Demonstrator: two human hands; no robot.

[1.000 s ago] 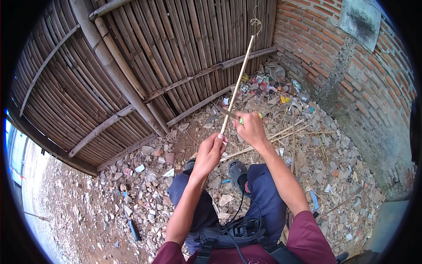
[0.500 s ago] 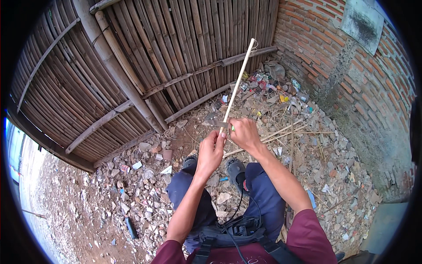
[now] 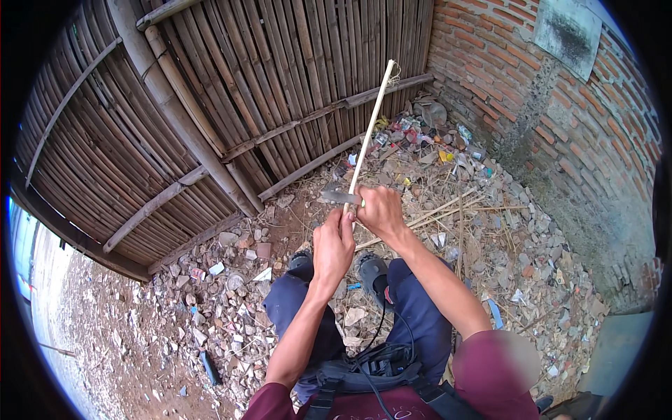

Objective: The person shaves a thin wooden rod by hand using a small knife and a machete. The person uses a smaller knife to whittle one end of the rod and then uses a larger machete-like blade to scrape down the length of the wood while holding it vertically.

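A long, pale, peeled stick (image 3: pixel 370 133), perhaps bamboo, slants up and away from me, with thin curled shavings near its far tip. Its near end is pinched between the thumb and fingers of my left hand (image 3: pixel 333 245). My right hand (image 3: pixel 381 211) is closed around the handle of a knife (image 3: pixel 341 197); only a bit of light green handle shows between the fingers. The blade lies across the stick just above my left thumb, pointing left. Both hands are close together in front of my knees.
Several thin sticks (image 3: pixel 448 208) lie on rubble to the right of my hands. A bamboo slat wall (image 3: pixel 294 63) rises ahead and left, a brick wall (image 3: pixel 490 77) at the right. Litter gathers in their corner. My shoes (image 3: pixel 371 271) stand on broken stones; a dark bottle-like object (image 3: pixel 209 367) lies lower left.
The stick's far tip has shifted slightly left in the picture, as has the background. The knife blade now shows more fully to the left of the stick. Both hands keep their grips.
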